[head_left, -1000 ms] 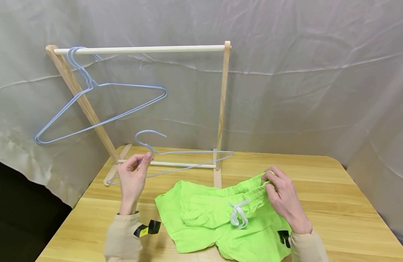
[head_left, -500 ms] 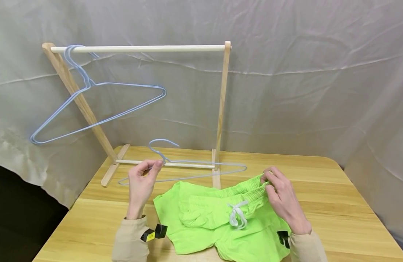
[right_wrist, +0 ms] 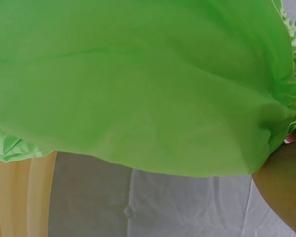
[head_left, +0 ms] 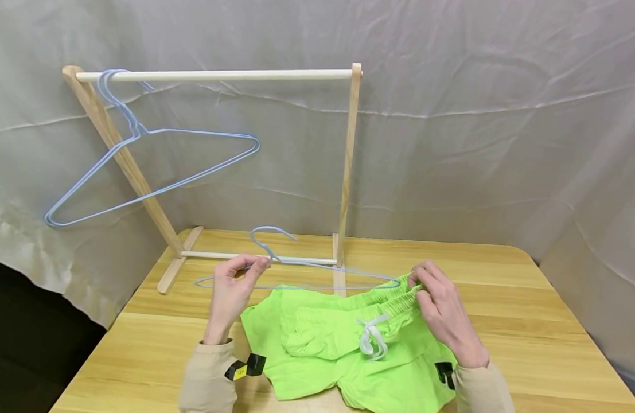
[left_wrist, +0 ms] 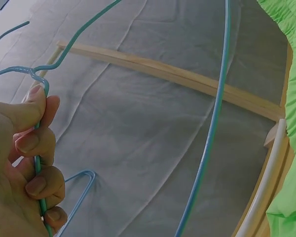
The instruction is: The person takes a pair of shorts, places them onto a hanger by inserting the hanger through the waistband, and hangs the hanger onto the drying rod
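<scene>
My left hand (head_left: pixel 236 289) grips a blue wire hanger (head_left: pixel 317 264) just below its hook, with the fingers curled round the wire in the left wrist view. The hanger's right end overlaps the waistband of the neon green shorts (head_left: pixel 317 367) in the head view. At the right end of that elastic waistband, my right hand (head_left: pixel 446 310) pinches the fabric and lifts it, so the waist gapes a little. A white drawstring (head_left: pixel 373 338) is tied in a bow at the front. Green cloth (right_wrist: pixel 138 98) fills most of the right wrist view and hides the right fingertips.
A wooden rack (head_left: pixel 350 166) with a white top rail (head_left: pixel 219 76) stands at the back left of the wooden table (head_left: pixel 534 344). More blue hangers (head_left: pixel 193 133) hang together at the rail's left end. Grey cloth (head_left: pixel 477 143) drapes behind and beside the table.
My left hand has moved right and slightly down with the hanger, bringing its right end from behind the shorts to over the waistband. The right hand has stayed nearly still on the waistband.
</scene>
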A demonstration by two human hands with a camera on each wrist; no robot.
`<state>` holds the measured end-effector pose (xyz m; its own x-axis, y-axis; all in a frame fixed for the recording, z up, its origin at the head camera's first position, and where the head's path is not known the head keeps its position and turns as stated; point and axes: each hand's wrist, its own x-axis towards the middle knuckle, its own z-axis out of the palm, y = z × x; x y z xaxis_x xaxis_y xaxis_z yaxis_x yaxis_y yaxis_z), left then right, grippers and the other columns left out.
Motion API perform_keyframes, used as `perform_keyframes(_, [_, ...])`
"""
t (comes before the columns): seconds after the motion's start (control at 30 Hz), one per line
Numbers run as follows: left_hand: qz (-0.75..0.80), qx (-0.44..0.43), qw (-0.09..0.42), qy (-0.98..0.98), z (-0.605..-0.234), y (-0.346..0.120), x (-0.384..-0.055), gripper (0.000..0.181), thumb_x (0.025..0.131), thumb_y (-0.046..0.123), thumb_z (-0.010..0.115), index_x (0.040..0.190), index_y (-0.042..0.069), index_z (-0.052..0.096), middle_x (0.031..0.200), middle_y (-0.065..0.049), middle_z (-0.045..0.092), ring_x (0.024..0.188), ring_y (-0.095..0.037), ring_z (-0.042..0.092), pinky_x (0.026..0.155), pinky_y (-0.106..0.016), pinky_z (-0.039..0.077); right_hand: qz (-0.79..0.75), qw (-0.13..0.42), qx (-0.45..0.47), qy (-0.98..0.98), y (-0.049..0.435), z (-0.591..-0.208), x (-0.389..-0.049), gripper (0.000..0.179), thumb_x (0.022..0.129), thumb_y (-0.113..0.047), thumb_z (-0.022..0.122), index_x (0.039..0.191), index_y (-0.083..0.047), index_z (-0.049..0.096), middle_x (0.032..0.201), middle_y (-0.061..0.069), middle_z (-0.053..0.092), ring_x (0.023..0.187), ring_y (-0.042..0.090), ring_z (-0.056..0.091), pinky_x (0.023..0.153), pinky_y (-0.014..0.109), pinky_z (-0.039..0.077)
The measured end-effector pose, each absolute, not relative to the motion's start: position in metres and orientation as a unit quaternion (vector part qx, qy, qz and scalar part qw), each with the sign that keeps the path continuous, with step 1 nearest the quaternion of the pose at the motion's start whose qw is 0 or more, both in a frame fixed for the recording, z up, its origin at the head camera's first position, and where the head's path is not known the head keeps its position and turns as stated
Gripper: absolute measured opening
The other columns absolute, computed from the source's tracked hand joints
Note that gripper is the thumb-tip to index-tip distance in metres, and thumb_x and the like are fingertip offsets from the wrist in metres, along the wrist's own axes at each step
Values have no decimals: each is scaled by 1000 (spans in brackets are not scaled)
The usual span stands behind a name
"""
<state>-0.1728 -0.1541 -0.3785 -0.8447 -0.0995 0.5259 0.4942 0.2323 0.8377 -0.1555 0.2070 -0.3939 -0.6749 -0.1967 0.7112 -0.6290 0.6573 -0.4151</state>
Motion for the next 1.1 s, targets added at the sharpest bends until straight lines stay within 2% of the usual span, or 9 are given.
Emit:
perform_keyframes(0.17, [-596, -141, 230, -756, -380, -151, -173, 8, 93, 0, 68, 91, -2, 75, 87, -16, 76, 77, 1, 65, 72, -19, 52, 338, 319, 246, -851, 207, -393, -156, 31, 69, 16, 44, 77, -13, 53, 86, -4, 54, 74, 2, 41, 62, 17, 36])
perform_keyframes(0.37, [-592, -150, 205, -764, -382, -147, -175, 9, 94, 3, 67, 93, -3, 74, 92, -23, 74, 77, 1, 64, 71, -19, 51, 337, 310, 244, -855, 207, -394, -156, 32, 70, 16, 44, 78, -13, 52, 86, -6, 53, 74, 2, 41, 61, 18, 37])
perform_keyframes(0.53, [-585, -150, 192, -773, -383, -144, -174, 10, 95, 6, 67, 92, 0, 75, 91, -20, 75, 70, 0, 59, 66, -19, 48, 336, 303, 244, -858, 206, -394, -156, 32, 72, 16, 45, 79, -13, 53, 86, -6, 53, 74, 1, 42, 60, 19, 39])
perform_keyframes(0.73, [-572, -157, 194, -781, -384, -139, -175, 10, 95, 9, 68, 92, 4, 77, 81, -13, 72, 55, -1, 42, 52, -20, 37, 336, 290, 248, -861, 205, -393, -155, 33, 72, 16, 45, 81, -14, 53, 87, -7, 52, 74, 1, 41, 61, 19, 39])
perform_keyframes(0.83, [-563, -157, 199, -787, -385, -138, -175, 11, 95, 10, 68, 93, 5, 77, 81, -11, 73, 55, -1, 43, 52, -19, 38, 338, 284, 248, -862, 205, -393, -154, 33, 74, 16, 45, 82, -15, 53, 87, -7, 51, 74, 1, 41, 61, 19, 38])
perform_keyframes(0.97, [-550, -161, 207, -793, -387, -136, -175, 10, 94, 11, 69, 96, 5, 77, 80, -10, 73, 60, -3, 54, 57, -20, 46, 343, 271, 250, -864, 204, -392, -153, 33, 77, 16, 45, 85, -15, 53, 88, -8, 50, 73, 1, 41, 61, 19, 37])
perform_keyframes(1.1, [-539, -188, 224, -790, -388, -134, -175, 9, 93, 7, 69, 96, 3, 77, 75, -8, 70, 64, 1, 58, 59, -21, 52, 347, 256, 249, -867, 205, -393, -153, 31, 81, 16, 45, 89, -13, 54, 88, -8, 48, 70, 0, 39, 60, 20, 37])
